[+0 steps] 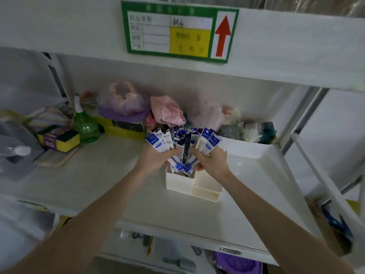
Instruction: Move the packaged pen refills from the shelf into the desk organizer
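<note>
Both hands are on one fanned bundle of pen refill packs (182, 147), blue-and-white sleeves, directly above the white desk organizer (194, 184). Our left hand (155, 157) curls its fingers round the left part of the fan; our right hand (210, 161) grips the right part, thumb toward the middle. Lower ends of the packs dip into the organizer's tall back-left compartment; tops splay out upward and to both sides. We cannot tell how many packs there are, or whether the ends reach the compartment floor.

The organizer sits on the white shelf (110, 165), near the middle, with lower open compartments at its front and right. Just right of it is a shallow white tray (262, 167).

Behind, along the shelf's back: a green spray bottle (85, 125), a yellow-and-green sponge (63, 141) left of it, a purple-tinted plastic bag (124, 103), and crumpled pink paper (167, 111). On the shelf edge above hangs a green-bordered label with a red up arrow (178, 31); text is blurred.
</note>
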